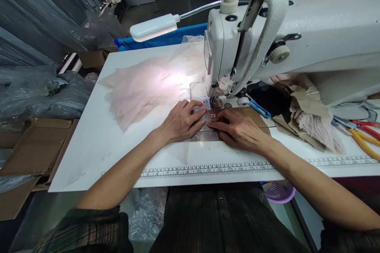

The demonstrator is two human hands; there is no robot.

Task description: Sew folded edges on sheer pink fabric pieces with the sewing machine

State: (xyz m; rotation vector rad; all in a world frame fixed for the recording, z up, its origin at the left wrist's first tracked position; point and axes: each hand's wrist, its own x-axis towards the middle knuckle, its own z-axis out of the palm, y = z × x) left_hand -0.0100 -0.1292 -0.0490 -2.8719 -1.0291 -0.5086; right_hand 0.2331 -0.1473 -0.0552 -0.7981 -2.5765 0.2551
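Note:
My left hand (181,120) lies flat, fingers stretched out, on a sheer piece of fabric (204,132) in front of the needle of a white sewing machine (267,35). My right hand (237,128) lies beside it with fingers pressed down on the same fabric, fingertips nearly meeting the left ones. The fabric runs up under the presser foot (214,101). A pile of pale pink sheer fabric (142,89) lies to the left on the white table (97,142), lit by a gooseneck lamp (154,27).
A ruler strip (208,170) runs along the table's front edge. Fabric scraps (308,120), blue snips (259,108) and red and yellow-handled scissors (363,132) lie on the right. Cardboard boxes (32,148) and plastic-wrapped bundles (35,91) stand at left. A purple basket (279,193) sits below the table.

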